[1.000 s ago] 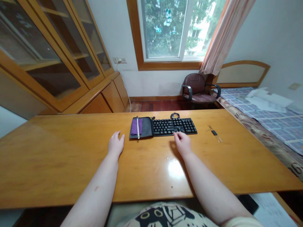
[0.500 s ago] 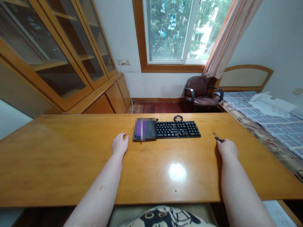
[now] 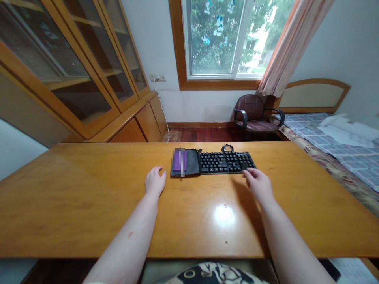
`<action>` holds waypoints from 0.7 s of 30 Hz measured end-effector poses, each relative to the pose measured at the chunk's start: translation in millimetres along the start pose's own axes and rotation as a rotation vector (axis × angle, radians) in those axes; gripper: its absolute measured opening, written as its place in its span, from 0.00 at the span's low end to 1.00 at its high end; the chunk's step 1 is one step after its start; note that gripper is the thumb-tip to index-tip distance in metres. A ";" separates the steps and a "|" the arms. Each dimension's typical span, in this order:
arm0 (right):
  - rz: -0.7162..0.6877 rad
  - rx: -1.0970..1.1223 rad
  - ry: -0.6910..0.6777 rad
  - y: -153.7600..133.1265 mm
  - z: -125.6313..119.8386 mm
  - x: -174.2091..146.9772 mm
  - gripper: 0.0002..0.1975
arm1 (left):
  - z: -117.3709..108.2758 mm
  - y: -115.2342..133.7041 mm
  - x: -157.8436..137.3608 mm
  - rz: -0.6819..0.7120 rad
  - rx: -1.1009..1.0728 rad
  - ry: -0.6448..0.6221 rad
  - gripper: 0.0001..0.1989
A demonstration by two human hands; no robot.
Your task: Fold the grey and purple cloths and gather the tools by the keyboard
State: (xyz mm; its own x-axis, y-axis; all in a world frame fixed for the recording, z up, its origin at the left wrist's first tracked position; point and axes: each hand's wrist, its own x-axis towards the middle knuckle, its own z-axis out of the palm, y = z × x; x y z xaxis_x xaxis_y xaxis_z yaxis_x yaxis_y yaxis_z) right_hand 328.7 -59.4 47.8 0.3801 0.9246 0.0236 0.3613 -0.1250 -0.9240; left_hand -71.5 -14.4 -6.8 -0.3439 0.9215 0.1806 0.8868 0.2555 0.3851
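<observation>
A black keyboard (image 3: pixel 222 162) lies across the far part of the table. Over its left end rests a dark pouch (image 3: pixel 194 162) with a purple item (image 3: pixel 179 161) on top, partly blurred by pixels. My left hand (image 3: pixel 155 182) lies on the wood to the left of the pouch, fingers loosely spread and holding nothing. Just above the keyboard's right front edge is my right hand (image 3: pixel 259 183), its fingers pinched together. At its fingertips shows a small dark-handled tool (image 3: pixel 244 165), mostly lost against the black keys.
A coiled black cable (image 3: pixel 227 148) sits behind the keyboard. The wooden table (image 3: pixel 89 205) spreads wide to both sides. Beyond it stand a maroon armchair (image 3: pixel 251 112), a bed (image 3: pixel 355 150) at the right and a glass-fronted cabinet (image 3: pixel 97 79) at the left.
My right hand has moved left from the bare table to the keyboard's right end, lifting off the wood with the small tool. My left hand stays beside the pouch. The view has shifted slightly.
</observation>
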 end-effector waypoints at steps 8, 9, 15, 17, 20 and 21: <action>0.026 0.002 -0.547 -79.2 154.2 2.4 0.07 | -0.6 1.9 -2.2 0.003 0.001 0.028 0.18; 0.033 -0.047 -0.570 -83.4 164.8 6.4 0.08 | -0.8 2.2 -2.6 0.002 0.002 0.031 0.18; 0.031 -0.295 -0.596 -89.1 198.7 25.8 0.14 | -0.9 2.5 -4.1 -0.003 0.010 0.034 0.18; -0.006 -0.403 -0.565 -89.1 200.8 29.5 0.11 | -0.5 2.2 -4.0 -0.003 0.014 0.033 0.18; -0.077 -0.527 -0.502 -90.5 198.9 32.0 0.08 | -0.4 2.1 -3.9 0.001 0.014 0.029 0.18; -0.097 -0.558 -0.487 -91.1 197.7 32.0 0.09 | -0.5 2.2 -4.0 0.002 0.014 0.028 0.18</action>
State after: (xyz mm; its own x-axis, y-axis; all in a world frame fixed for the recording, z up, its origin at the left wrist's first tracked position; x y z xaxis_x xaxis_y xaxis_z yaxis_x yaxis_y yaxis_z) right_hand 139.6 52.7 57.3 -0.0495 0.9793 -0.1962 0.8016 -0.0783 -0.5928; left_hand -68.3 -17.6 -6.2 -0.3503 0.9135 0.2069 0.8917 0.2576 0.3721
